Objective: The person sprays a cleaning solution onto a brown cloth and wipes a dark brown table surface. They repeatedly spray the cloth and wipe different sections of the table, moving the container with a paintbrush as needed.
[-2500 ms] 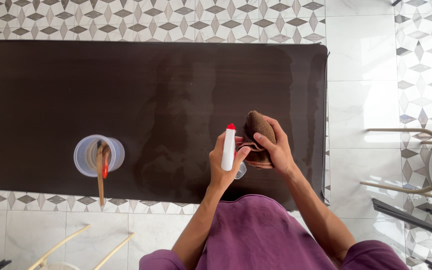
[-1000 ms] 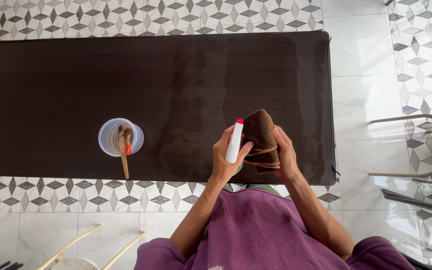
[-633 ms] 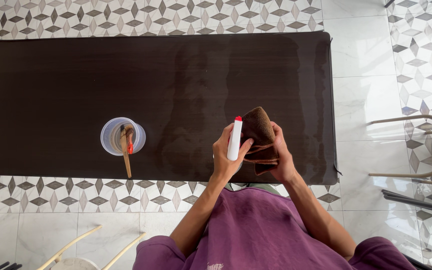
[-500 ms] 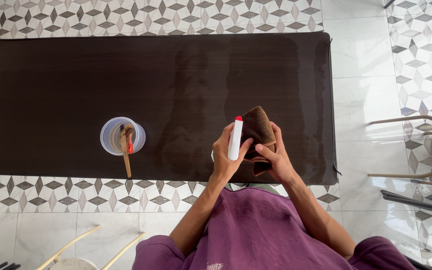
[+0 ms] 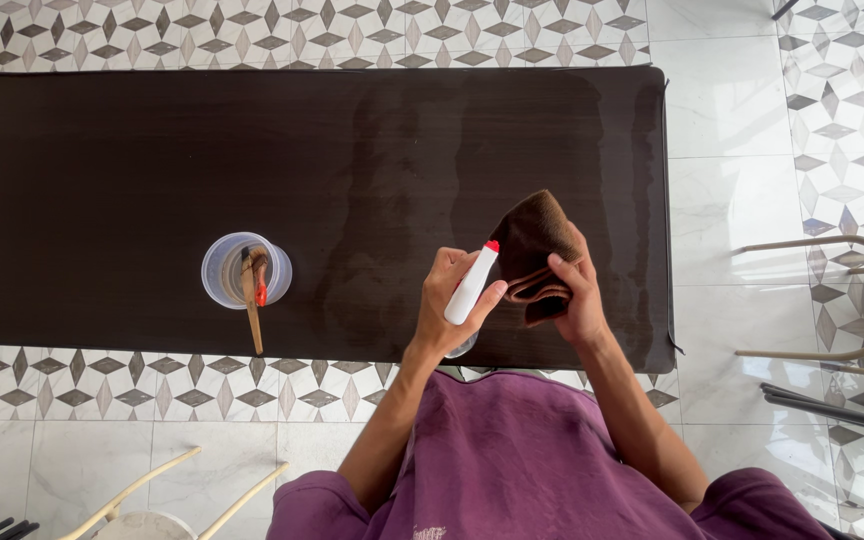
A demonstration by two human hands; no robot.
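Only the head view here, looking straight down. Left hand [image 5: 452, 305] is wrapped tight around a white spray bottle [image 5: 472, 285] with a red tip, nozzle end pointed toward the brown cloth [image 5: 532, 245]. Right hand [image 5: 577, 295] has its fingers closed on that cloth, bunched up, held just over the dark table [image 5: 152, 150] near its right front corner. Bottle and cloth are just beside each other, maybe touching, hard to say.

What could go sideways, I'd guess: the tabletop looks streaky and wet around the middle, so a slick grip on the bottle could let it drop, and spray aimed past the cloth would land on the tiled floor [image 5: 722, 110] since the right edge is close.

Room-wise, loads of open table to the left and back. The clear plastic cup [image 5: 245, 270] with a wooden-handled brush [image 5: 252, 300] sits near the front edge, well apart from the hands, handle poking out over the rim toward that edge. A chair [image 5: 852, 300] stands off to the right.
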